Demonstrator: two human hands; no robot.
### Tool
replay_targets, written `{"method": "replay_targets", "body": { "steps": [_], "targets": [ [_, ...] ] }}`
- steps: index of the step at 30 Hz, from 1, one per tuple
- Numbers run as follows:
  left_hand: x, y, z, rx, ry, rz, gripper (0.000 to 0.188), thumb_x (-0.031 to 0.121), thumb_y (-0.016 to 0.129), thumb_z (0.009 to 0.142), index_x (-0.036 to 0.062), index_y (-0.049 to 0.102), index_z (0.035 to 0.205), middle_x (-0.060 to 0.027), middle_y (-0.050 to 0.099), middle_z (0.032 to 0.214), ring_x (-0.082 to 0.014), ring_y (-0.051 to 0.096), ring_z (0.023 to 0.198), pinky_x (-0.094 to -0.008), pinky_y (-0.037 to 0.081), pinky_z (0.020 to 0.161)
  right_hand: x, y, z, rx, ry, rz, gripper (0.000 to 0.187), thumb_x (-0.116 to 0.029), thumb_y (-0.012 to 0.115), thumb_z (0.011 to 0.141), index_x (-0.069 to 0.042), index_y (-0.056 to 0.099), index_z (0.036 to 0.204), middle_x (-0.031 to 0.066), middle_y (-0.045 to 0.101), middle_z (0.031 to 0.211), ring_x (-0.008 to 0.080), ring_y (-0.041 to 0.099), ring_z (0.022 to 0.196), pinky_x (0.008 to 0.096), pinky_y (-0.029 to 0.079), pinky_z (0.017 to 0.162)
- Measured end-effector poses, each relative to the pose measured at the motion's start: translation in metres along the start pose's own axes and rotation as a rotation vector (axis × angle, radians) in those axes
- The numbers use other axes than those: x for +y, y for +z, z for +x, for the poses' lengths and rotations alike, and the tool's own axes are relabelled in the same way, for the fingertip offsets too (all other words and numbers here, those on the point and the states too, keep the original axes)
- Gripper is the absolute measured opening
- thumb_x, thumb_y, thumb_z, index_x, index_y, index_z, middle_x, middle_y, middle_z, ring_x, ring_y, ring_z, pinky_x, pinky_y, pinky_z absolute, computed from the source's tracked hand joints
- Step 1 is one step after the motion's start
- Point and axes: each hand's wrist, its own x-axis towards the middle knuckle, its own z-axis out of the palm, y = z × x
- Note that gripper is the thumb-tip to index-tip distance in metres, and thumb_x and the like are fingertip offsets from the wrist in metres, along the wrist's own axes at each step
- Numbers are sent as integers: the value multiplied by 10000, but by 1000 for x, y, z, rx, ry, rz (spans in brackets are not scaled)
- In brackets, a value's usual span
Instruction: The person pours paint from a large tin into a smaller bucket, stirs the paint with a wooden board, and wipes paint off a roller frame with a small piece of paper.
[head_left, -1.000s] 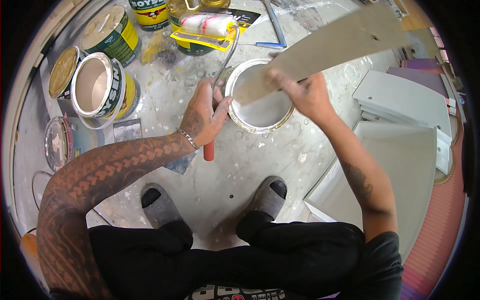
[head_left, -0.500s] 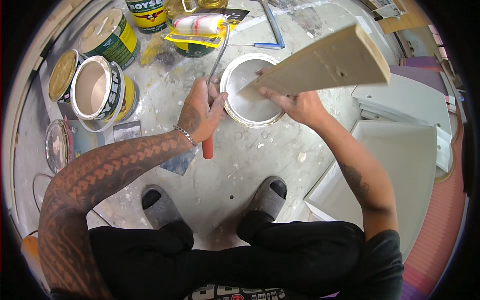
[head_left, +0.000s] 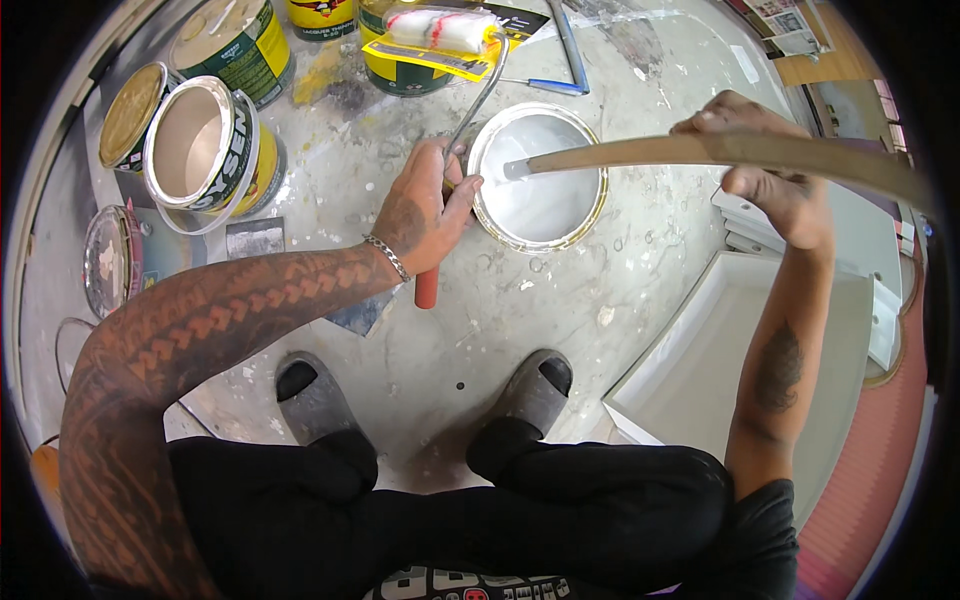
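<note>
An uncovered can of white paint point(head_left: 535, 210) stands on the floor ahead of my feet. My left hand point(head_left: 425, 205) is closed around a paint roller point(head_left: 427, 288), and its thumb touches the can's rim. The roller's red handle points toward me, while its white cover with red streaks rests on a yellow package over another can. In my right hand point(head_left: 765, 165), off to the right, is a long wooden board point(head_left: 630, 152), gripped with the fingers on its far side and the thumb on its near side. The board's paint-wet tip lies over the can's mouth; whether it touches the paint I cannot tell.
Several paint cans stand at the left, including an open one with beige inside point(head_left: 188, 145). A blue-handled metal frame point(head_left: 570, 60) lies beyond the white paint. To the right are a pale shallow box point(head_left: 740, 350) and stacked white panels point(head_left: 850, 215). Sandpaper point(head_left: 255, 238) lies at the left.
My right hand has moved right, away from the can's mouth, and holds the board farther along. The board has turned, showing its narrow edge. My left hand keeps its hold on the roller.
</note>
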Motion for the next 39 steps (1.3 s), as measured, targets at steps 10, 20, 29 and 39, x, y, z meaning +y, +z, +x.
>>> {"method": "replay_targets", "body": {
  "steps": [10, 20, 29, 39],
  "targets": [
    [-5, 5, -2, 12, 86, 45, 398, 88, 666, 927, -44, 440, 1227, -136, 511, 1005, -253, 631, 850, -364, 531, 760, -5, -7, 8, -356, -66, -17, 448, -280, 853, 720, 15, 744, 1039, 199, 711, 987, 327, 689, 910, 395, 547, 763],
    [-3, 9, -4, -11, 106, 41, 386, 91, 678, 918, -37, 447, 1199, -144, 504, 1023, -269, 576, 823, -398, 495, 751, -21, -27, -11, -52, -16, -165, 559, -525, 758, 814, -120, 689, 1194, 211, 671, 983, 339, 674, 935, 430, 565, 781],
    [-2, 10, -5, -23, 99, 13, 366, 87, 673, 920, -32, 450, 1185, -157, 499, 1031, -282, 588, 837, -392, 507, 761, -23, -28, -17, 39, -3, -123, 611, -455, 819, 784, 29, 687, 1133, 168, 672, 1024, 315, 693, 942, 365, 543, 791],
    [-1, 10, -4, -37, 107, 56, 380, 68, 632, 951, -37, 426, 1252, -95, 477, 966, -183, 613, 775, -327, 554, 696, -31, -22, 1, -249, -102, -128, 504, -428, 780, 820, -51, 701, 1146, 188, 680, 957, 303, 675, 891, 425, 557, 756]
  ]
}}
